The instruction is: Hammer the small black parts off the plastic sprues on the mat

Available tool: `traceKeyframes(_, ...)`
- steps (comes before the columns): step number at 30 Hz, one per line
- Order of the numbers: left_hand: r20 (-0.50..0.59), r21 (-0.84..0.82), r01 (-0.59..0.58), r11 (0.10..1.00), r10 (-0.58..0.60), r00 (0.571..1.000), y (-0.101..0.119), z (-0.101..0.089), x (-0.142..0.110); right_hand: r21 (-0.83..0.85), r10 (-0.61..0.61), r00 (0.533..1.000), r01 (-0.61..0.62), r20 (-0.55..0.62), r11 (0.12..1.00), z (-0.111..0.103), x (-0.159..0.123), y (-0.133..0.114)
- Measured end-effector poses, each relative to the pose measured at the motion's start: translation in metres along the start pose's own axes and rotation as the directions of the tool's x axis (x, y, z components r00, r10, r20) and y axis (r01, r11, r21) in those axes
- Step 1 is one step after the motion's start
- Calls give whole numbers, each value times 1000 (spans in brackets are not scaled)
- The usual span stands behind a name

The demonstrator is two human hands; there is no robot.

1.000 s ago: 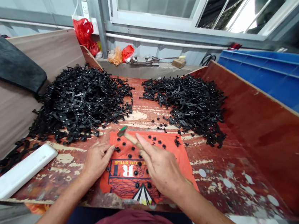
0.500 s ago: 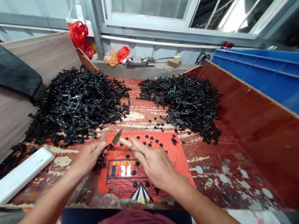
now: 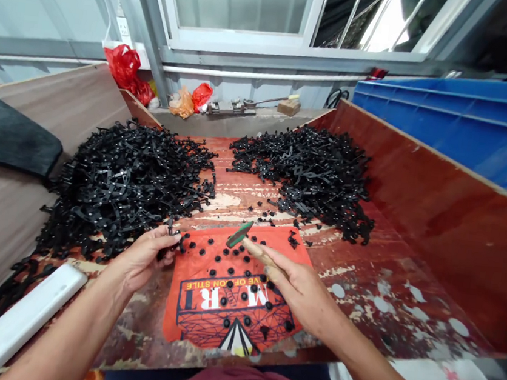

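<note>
Head view. The right hand (image 3: 303,290) has its fingers clamped on the wooden handle of a small hammer (image 3: 247,243); the hammer's long axis runs from the hand toward 10 o'clock, its green head (image 3: 239,234) raised just above the far edge of the orange cloth (image 3: 202,318). The left hand (image 3: 143,257) sits at the cloth's 9 o'clock edge, fingers pinched together on a small black strip (image 3: 170,229) that stands up between the fingertips. The strip lies at about 9 o'clock from the hammer head, near it but apart, so the left hand is the nearer to the strip and the right hand the nearer to the hammer. Small black buttons (image 3: 244,272) are scattered over the cloth between the two hands. On the worn red table (image 3: 360,294), a large heap of black strips (image 3: 121,181) lies at 11 o'clock and a second heap (image 3: 314,172) at 1 o'clock. A white bar (image 3: 22,316) lies at 8 o'clock, well apart from the hands.
</note>
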State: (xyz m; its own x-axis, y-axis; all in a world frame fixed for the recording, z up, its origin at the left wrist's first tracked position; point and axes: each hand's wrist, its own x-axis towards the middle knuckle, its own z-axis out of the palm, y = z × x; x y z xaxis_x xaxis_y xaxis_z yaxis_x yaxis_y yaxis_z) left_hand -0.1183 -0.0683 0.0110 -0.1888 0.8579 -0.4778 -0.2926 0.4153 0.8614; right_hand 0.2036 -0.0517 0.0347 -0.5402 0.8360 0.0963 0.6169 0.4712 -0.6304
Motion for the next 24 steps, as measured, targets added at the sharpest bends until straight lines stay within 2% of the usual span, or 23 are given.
traceKeyframes(4, 17, 46, -17, 999, 17, 1000, -1, -4, 4, 44, 13, 1000, -13, -1, 999, -2, 0, 7)
traceKeyframes(7, -23, 109, -21, 994, 24, 999, -3, -4, 9, 32, 12, 1000, -12, 2, 999, 0, 2, 9)
traceKeyframes(11, -72, 118, 13, 993, -4, 997, -8, -4, 18, 62, 23, 999, -25, 45, 998, 2, 4, 9)
traceKeyframes(24, -74, 159, 70, 985, -59, 996, -13, -2, 23, 80, 6, 991, -17, 133, 997, 2, 11, 9)
